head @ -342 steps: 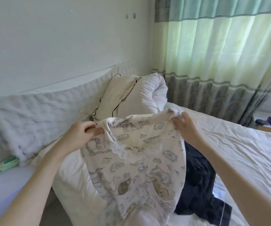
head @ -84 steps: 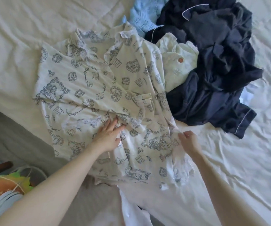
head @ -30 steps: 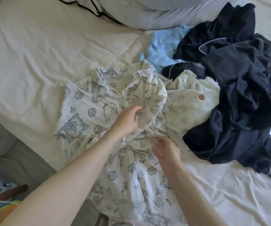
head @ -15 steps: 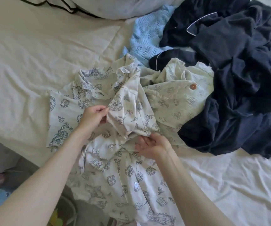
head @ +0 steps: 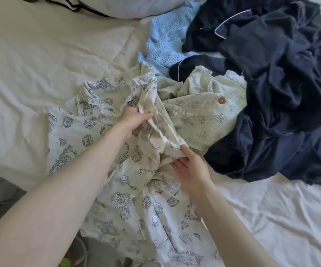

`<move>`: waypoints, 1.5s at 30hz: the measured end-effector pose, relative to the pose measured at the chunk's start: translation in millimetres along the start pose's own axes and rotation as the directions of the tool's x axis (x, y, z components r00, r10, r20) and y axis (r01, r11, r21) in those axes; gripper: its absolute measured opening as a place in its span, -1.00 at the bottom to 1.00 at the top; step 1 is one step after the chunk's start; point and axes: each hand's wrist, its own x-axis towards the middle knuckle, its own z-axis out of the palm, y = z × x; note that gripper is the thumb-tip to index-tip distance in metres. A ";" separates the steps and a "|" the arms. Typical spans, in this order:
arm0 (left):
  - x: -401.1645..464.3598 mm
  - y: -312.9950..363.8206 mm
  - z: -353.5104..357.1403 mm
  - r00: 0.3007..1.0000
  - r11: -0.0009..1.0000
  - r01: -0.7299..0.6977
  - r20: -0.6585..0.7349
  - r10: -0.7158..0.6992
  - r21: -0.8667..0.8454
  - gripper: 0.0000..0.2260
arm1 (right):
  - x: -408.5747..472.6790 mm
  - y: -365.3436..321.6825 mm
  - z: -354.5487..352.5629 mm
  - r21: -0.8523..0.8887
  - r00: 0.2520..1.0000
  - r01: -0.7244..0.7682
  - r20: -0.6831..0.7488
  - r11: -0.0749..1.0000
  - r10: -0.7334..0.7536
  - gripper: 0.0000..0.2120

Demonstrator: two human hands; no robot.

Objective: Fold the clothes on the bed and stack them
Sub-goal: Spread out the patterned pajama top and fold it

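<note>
Head view: your left hand [head: 134, 120] pinches a fold of the printed pajama shirt [head: 136, 189], which is spread at the bed's [head: 40, 54] near edge with its hem over the side. Your right hand [head: 191, 170] pinches the same fold lower down. Risk: pulling drags the pale green top [head: 204, 116] and navy clothes [head: 271, 93] along, or the shirt slides off.

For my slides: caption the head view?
Both hands grip a cream printed pyjama shirt beside navy clothes.
</note>
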 end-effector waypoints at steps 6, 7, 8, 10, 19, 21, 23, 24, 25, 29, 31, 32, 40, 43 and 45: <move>-6.4 18.3 -11.4 0.988 0.822 -0.156 -0.081 0.134 -0.547 -0.90 | 7.1 -25.7 -14.2 0.145 0.995 0.093 -0.060 0.985 -0.085 -0.81; -6.7 13.3 -10.5 0.982 0.853 -0.168 -0.158 0.102 -0.495 -0.85 | 7.3 -22.3 -14.0 0.090 0.993 0.114 -0.043 0.989 -0.110 -0.81; -9.4 4.9 -8.4 0.971 0.904 -0.167 -0.225 0.082 -0.394 -0.82 | 7.5 -16.2 -13.5 0.008 0.990 0.136 -0.037 0.991 -0.136 -0.80; -26.1 -22.8 1.5 0.948 0.974 -0.186 -0.285 0.142 -0.131 -0.85 | 5.5 0.4 -15.1 -0.167 0.977 0.193 -0.053 0.967 -0.204 -0.81; -109.3 -139.5 58.7 0.951 0.715 -0.207 -0.034 0.307 0.668 -0.60 | -7.3 42.8 -22.4 -0.470 0.934 0.319 0.009 0.823 -0.357 -0.91; -107.5 -131.3 59.2 0.939 0.734 -0.225 -0.059 0.340 0.640 -0.77 | -6.0 38.4 -15.2 -0.470 0.927 0.333 0.004 0.817 -0.376 -0.87; -106.6 -122.5 48.7 0.959 0.876 -0.239 -0.040 0.281 0.419 -0.84 | -6.7 33.0 -7.9 -0.470 0.914 0.351 -0.018 0.810 -0.406 -0.85; -107.8 -119.7 37.9 0.973 0.939 -0.217 -0.019 0.230 0.266 -0.86 | -8.3 30.6 -5.0 -0.456 0.909 0.353 -0.040 0.817 -0.414 -0.85; -109.5 -119.4 24.3 0.983 0.975 -0.179 -0.013 0.183 0.134 -0.87 | -9.7 28.4 -3.2 -0.423 0.908 0.352 -0.063 0.835 -0.415 -0.85; -117.9 -141.2 -43.2 0.978 0.981 -0.147 -0.168 0.125 -0.124 -0.85 | -15.1 26.7 -3.9 -0.338 0.910 0.308 -0.166 0.889 -0.379 -0.80; -116.1 -155.3 -68.2 0.961 0.951 -0.129 -0.270 0.051 -0.281 -0.85 | -17.5 32.2 -3.5 -0.247 0.940 0.263 -0.153 0.933 -0.306 -0.81; -114.0 -162.0 -76.8 0.952 0.920 -0.124 -0.307 0.004 -0.371 -0.83 | -17.9 37.4 -3.0 -0.215 0.952 0.251 -0.124 0.944 -0.281 -0.83; -120.6 -234.8 -61.9 0.950 0.874 -0.228 -0.099 0.296 0.430 -0.47 | -2.5 95.0 -15.9 -0.531 0.973 0.137 -0.087 0.836 -0.215 -0.83; -130.8 -250.7 -44.1 0.929 0.687 -0.219 -0.068 0.364 0.692 -0.53 | -7.7 104.1 -18.4 -0.660 0.951 0.230 -0.004 0.715 -0.309 -0.76; -134.2 -247.5 -39.1 0.882 0.750 -0.222 -0.200 0.427 0.623 -0.77 | -14.5 105.1 -16.0 -0.679 0.941 0.278 0.050 0.679 -0.334 -0.87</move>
